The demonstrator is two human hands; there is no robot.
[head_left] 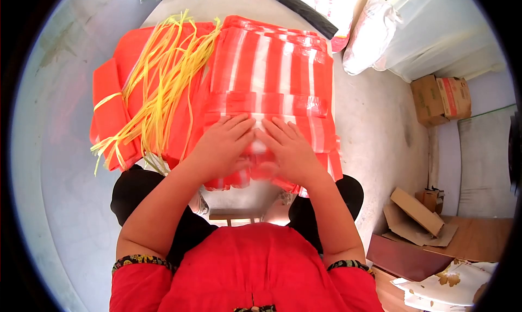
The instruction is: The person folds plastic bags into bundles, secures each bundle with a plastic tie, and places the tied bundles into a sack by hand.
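Note:
A stack of red and white striped plastic sheets or bags (pixel 272 67) lies in front of me, with a folded band across its near part. My left hand (pixel 224 146) rests on the near part of the stack, fingers stretched forward. Beside it, my right hand (pixel 288 149) lies on the same striped plastic with its fingers spread; the thumbs are blurred. To the left is a pile of plain red material (pixel 109 89), with a bundle of yellow strips (pixel 163 89) lying over it. One yellow strip is tied around a folded red piece.
A long black bar (pixel 304 13) and a white package (pixel 371 35) are at the far right. Cardboard boxes (pixel 440 100) stand by the right wall. An opened carton (pixel 416 219) sits on a brown surface at the lower right. My knees are under the near edge.

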